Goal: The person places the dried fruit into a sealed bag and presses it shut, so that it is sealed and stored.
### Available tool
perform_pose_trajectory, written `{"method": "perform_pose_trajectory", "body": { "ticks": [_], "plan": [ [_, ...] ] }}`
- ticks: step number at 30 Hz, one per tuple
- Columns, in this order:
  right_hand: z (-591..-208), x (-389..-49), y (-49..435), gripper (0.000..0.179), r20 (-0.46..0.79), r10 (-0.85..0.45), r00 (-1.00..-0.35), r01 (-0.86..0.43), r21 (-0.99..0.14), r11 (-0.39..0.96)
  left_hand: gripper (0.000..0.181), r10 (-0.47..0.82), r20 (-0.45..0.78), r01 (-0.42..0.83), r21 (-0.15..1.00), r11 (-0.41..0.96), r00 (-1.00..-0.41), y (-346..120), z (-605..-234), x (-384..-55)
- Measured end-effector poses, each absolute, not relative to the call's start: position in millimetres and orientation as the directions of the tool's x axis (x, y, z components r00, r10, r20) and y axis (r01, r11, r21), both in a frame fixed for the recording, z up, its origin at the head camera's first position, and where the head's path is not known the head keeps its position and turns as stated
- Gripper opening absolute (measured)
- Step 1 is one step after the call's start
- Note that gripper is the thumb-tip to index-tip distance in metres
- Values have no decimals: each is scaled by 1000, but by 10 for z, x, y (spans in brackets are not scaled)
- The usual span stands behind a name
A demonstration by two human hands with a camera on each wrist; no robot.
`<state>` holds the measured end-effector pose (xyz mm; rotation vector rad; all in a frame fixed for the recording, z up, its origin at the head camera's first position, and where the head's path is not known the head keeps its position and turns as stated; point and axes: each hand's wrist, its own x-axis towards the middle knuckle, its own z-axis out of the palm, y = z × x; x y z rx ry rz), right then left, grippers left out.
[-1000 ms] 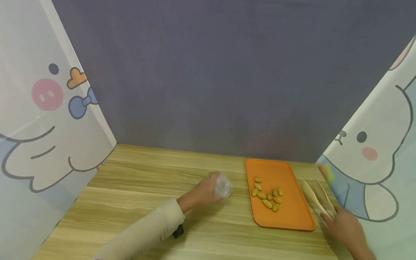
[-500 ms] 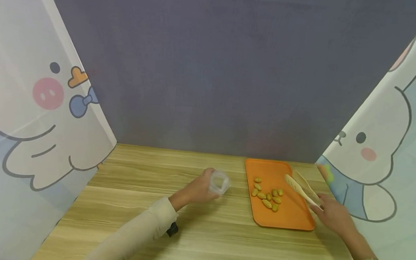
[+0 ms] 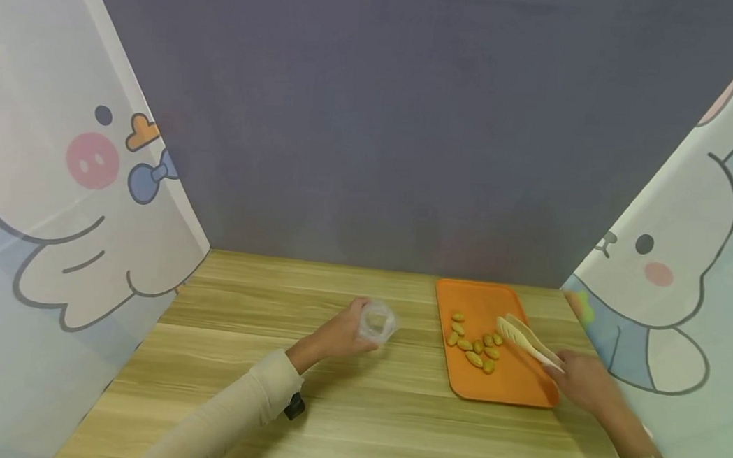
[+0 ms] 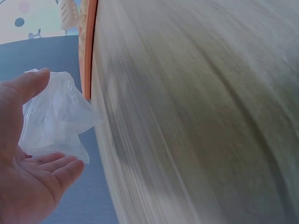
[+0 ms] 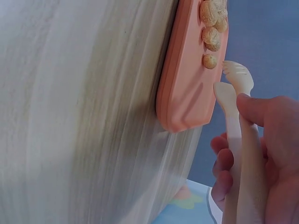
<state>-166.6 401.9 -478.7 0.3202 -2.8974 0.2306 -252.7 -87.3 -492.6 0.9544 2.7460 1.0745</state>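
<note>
A clear plastic bag (image 4: 56, 119) is held in my left hand (image 3: 344, 331), left of the tray. In the left wrist view the thumb lies on the near side of the bag and the fingers curl beneath it. My right hand (image 3: 580, 383) grips cream-coloured tongs (image 3: 528, 342) near their rear part. Their slotted tip is over the orange tray (image 3: 521, 384), close to several yellowish, wrinkled oval pieces (image 5: 209, 13). In the right wrist view the two arms of the tongs stand slightly apart with nothing between the tips. Nothing inside the bag can be made out.
The wooden tabletop (image 3: 261, 296) extends left of and in front of the tray. A dark grey panel (image 3: 347, 130) stands along the back. Cartoon-printed side panels (image 3: 670, 311) flank the table, the right one close to my right arm.
My right hand has brought the tongs leftward from beside the tray to above it, and their tips have drawn closer together. My left hand has shifted slightly left with the bag.
</note>
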Motion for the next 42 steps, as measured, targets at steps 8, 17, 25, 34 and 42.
{"method": "perform_pose_trajectory", "body": {
  "ticks": [8,17,25,34,42],
  "plan": [
    [-4762,-1632,3976,24,213,-196,-957,-226,-130,965,88,546,186,525,632,571,-817,-855,-4948,-2526],
    [-4777,-1621,3977,21,168,-185,-968,-207,-123,970,89,551,170,522,625,581,-817,-808,-4960,-2544],
    [-4797,-1639,3946,22,125,-165,-978,-185,-166,969,88,549,160,517,618,592,-820,-802,-4946,-2535],
    [-4815,-1635,3946,23,130,-173,-976,-195,-189,962,88,550,174,531,600,599,-817,-791,-4943,-2532],
    [-4840,-1645,3967,19,146,-172,-974,-194,-154,969,88,552,168,528,603,598,-816,-786,-4951,-2538]
  ]
}}
